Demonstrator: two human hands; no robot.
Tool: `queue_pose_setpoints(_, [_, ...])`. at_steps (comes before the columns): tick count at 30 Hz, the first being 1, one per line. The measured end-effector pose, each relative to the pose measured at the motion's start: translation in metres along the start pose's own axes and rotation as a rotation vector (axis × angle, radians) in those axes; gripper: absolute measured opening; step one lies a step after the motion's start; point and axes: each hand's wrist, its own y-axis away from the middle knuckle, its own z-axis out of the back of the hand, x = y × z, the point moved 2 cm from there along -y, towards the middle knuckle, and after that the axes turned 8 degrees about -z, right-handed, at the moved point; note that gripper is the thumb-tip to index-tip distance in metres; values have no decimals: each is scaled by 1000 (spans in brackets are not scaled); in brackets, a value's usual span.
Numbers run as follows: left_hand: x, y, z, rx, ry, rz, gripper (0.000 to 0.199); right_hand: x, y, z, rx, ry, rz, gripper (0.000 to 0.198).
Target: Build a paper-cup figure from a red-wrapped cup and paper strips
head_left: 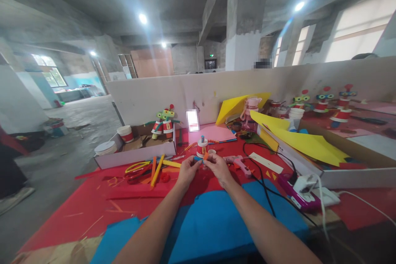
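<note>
Both my hands meet over the middle of the red table, close in front of a small paper-cup figure (202, 147). It stands upright, white and red, with a blue knob on top and coiled paper arms. My left hand (187, 170) is pinched at a small blue piece (198, 158). In the fingers of my right hand (218, 169) is a small orange piece (206, 156). Whether the two pieces touch each other or the figure, I cannot tell. A pink glue gun (241, 166) lies just right of my right hand.
Scissors with yellow handles (137, 167) and paper strips (157, 171) lie at left. Behind them, a box (139, 157) holds finished figures (167, 121). Blue sheets (210, 218) cover the front. Black cables (269, 189), a purple power strip (298, 196) and a large box (349, 177) are at right.
</note>
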Motion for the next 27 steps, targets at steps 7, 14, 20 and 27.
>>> queue_pose_setpoints(7, [1, 0, -1, 24, 85, 52, 31, 3, 6, -5, 39, -45, 15, 39])
queue_pose_setpoints(14, [1, -1, 1, 3, 4, 9, 30, 2, 2, -1, 21, 46, -10, 39])
queue_pose_setpoints(20, [1, -1, 0, 6, 23, 16, 31, 0, 0, 1, 1, 58, 14, 35])
queue_pose_setpoints(27, [-2, 2, -3, 39, 140, 58, 32, -7, -2, 2, 7, -2, 25, 37])
